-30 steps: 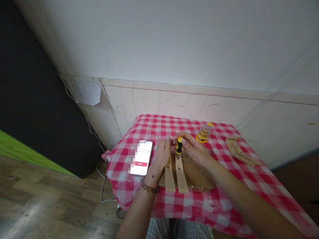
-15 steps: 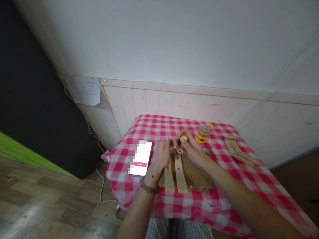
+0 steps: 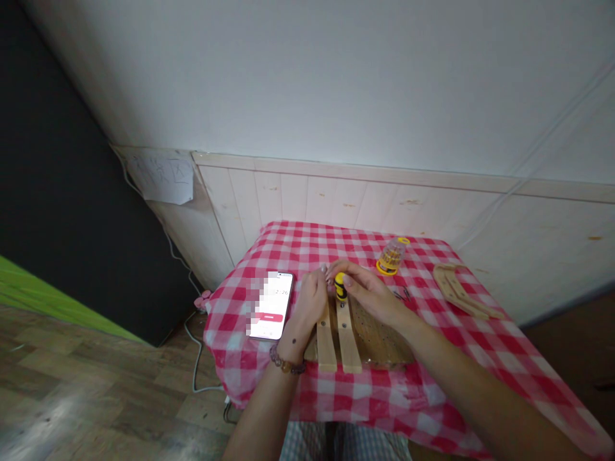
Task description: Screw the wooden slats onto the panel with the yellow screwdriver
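Screwdriver [image 3: 341,289] is held upright by right hand [image 3: 369,289], grip closed round it, over one of two wooden strips [image 3: 350,355] laid on board [image 3: 382,330] near front edge of worktop [image 3: 312,242]; left hand [image 3: 311,296] placed at the other, grip can't be told.

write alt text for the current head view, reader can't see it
The right hand holds a yellow and black screwdriver over one of two pale wooden strips on a brown board, the left hand at the other strip. A lit phone lies left of them on a checked red and white cloth.
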`<state>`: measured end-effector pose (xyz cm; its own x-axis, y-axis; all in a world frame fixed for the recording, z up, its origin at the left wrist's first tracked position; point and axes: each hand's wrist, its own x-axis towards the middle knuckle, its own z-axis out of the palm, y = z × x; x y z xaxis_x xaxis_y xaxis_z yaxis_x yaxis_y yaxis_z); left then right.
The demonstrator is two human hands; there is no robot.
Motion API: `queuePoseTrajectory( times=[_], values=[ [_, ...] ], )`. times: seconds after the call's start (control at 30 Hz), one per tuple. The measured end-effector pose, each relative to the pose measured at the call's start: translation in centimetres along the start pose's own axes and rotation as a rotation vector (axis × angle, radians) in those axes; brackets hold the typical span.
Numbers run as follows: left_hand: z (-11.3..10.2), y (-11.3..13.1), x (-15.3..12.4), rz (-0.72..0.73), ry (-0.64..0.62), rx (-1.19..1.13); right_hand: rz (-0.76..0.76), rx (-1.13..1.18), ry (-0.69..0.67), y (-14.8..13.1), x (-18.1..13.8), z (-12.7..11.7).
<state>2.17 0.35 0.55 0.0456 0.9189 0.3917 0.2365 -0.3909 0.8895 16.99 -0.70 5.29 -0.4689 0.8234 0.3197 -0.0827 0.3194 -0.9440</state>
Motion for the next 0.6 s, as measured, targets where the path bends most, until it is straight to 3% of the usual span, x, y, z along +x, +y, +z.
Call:
queuePoseTrajectory(
  times=[0.23,0.47,0.6],
  values=[
    [0.2,-0.4,0.3,0.043,-0.058,-0.01,-0.021,0.15,0.066,0.1,-0.1,0.1],
    [0.6,-1.0,0.8,0.109,-0.111,-0.04,-0.019,0.142,0.14,-0.5,0.1,0.5],
    [0.6,-0.9,0.9,0.103,-0.09,-0.023,0.02,0.183,0.069,-1.1,0.0,0.9]
  ],
)
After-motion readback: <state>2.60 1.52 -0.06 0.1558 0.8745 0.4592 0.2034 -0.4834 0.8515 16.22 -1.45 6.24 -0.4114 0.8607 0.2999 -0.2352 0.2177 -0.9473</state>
